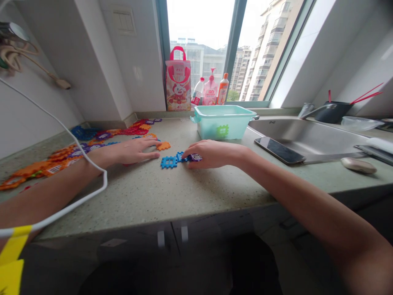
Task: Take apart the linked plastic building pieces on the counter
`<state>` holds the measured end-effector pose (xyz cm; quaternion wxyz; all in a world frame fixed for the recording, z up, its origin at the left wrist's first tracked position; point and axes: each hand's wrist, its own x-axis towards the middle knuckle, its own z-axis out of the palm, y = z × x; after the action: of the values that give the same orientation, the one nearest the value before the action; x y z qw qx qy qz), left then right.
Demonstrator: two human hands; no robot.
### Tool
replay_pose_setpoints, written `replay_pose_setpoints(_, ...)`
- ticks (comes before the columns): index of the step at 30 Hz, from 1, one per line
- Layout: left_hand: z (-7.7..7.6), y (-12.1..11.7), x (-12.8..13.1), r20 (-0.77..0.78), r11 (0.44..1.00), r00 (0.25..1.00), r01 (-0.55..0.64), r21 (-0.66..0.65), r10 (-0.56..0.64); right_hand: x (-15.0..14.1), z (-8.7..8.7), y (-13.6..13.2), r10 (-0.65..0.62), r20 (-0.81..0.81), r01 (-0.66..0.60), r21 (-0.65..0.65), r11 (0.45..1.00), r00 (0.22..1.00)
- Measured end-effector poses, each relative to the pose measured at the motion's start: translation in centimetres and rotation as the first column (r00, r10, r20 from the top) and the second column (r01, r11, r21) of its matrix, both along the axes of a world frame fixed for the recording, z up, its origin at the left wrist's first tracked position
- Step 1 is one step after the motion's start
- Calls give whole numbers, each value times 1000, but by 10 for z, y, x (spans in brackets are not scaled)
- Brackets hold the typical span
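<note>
The right hand (211, 153) clamped a purple tile (195, 157) against blue tiles (169, 162); the open left hand (135, 149) lay near an orange tile (163, 146).

We see a speckled grey-green stone table (123, 196) running from left to right beneath the window. Across its far left, a long scatter of interlocking plastic tiles (46, 166) in orange, red, purple and blue lies flat, reaching back into the corner. Nearer the middle we find a lone orange tile (163, 146) and a blue tile (169, 162), the latter just beside more blue and purple tiles (180, 156). At the far centre stands a pale teal plastic tub (222, 123). To the right, a stainless steel sink (307, 135) is set into the top, with a smartphone (278, 150) lying screen up at its near rim and a beige oval object (358, 165) close to the near edge.
</note>
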<state>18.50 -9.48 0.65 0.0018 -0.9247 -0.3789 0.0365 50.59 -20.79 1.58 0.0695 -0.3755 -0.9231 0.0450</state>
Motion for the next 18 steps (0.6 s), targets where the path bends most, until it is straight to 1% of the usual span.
replay_pose_setpoints(6,-1,5,-2,1,1000,1000,12,-5,-12,2,-2,2,18,-34,-18,14,1000,999)
replay_pose_setpoints(13,2,0,0,3,1000,1000,2,-14,-2,0,-1,0,7,-6,-7,25,1000,1000)
replay_pose_setpoints(18,1,1,0,8,1000,1000,6,-4,-6,0,-1,0,11,-29,-10,26,1000,1000)
